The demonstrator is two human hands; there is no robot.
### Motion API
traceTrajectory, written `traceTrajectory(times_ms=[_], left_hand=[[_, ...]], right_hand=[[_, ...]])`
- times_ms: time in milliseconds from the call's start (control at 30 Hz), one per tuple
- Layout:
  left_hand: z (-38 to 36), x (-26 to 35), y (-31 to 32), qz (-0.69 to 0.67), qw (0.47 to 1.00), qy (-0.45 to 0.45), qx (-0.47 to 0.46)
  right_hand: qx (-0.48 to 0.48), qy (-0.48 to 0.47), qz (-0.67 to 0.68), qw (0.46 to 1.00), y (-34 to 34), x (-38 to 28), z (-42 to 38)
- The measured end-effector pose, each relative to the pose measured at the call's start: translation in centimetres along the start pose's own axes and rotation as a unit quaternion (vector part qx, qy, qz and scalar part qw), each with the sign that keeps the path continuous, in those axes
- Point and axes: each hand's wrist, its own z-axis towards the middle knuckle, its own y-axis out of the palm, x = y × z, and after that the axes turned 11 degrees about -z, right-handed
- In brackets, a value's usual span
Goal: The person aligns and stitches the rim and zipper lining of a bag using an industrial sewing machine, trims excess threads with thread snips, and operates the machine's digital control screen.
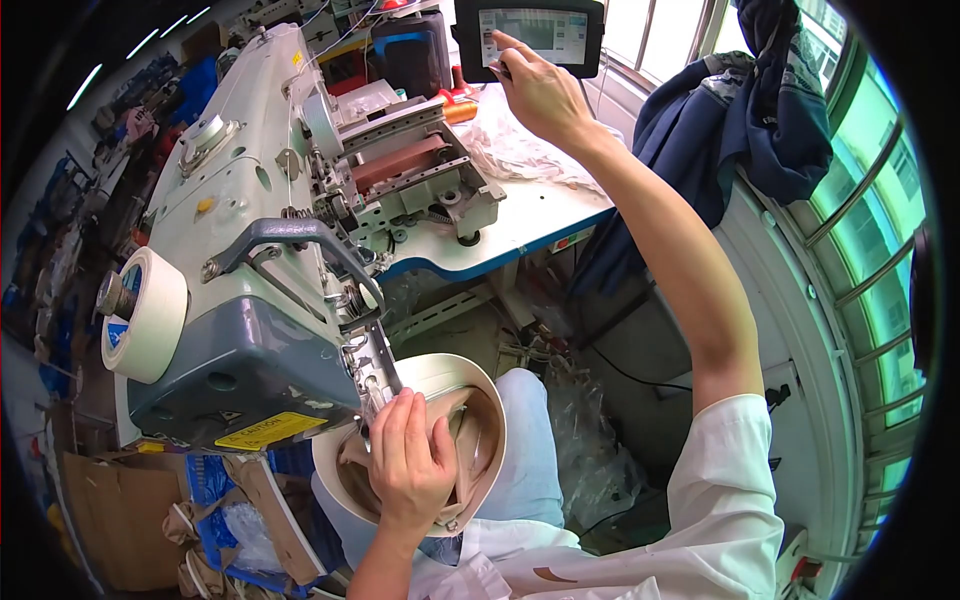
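My left hand [412,470] lies with straight fingers near the needle end of a large industrial sewing machine [240,330]. Under the palm and fingers is a round, cream-rimmed fabric piece [480,385] with beige cloth inside. It hangs below the machine head, above my lap; my hand hides part of its inside. Up at the top, my right hand [540,90] reaches to a black-framed touchscreen [530,35]. Its index finger is stretched onto the left part of the screen, the other fingers bent. I make out nothing held in it.
A roll of white tape [150,315] is mounted on the machine's left side. Behind stands a white table [540,215] with a blue edge. Dark blue clothing [700,130] hangs by the barred window at right. A cardboard box [120,510] and plastic bags [590,440] lie below.
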Motion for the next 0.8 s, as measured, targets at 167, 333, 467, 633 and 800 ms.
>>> traceTrajectory(times_ms=[167,333,467,633,800], left_hand=[[0.0,0.1,-0.1,0.001,1.000,-0.007,-0.014],[0.0,0.5,-0.6,0.006,0.999,-0.022,-0.036],[0.0,0.5,-0.7,0.001,0.999,-0.026,-0.038],[-0.1,0.4,-0.6,-0.003,0.999,-0.024,-0.032],[0.1,0.5,-0.7,-0.012,0.999,-0.031,-0.029]], right_hand=[[-0.039,0.008,-0.025,0.999,0.4,-0.6,1.2],[-0.043,0.005,-0.040,0.998,0.5,-0.6,1.6],[-0.068,0.022,-0.042,0.997,0.1,-1.1,2.0],[-0.076,0.037,-0.043,0.995,0.2,-1.3,2.0],[-0.079,0.046,-0.035,0.995,0.3,-1.2,2.1]])
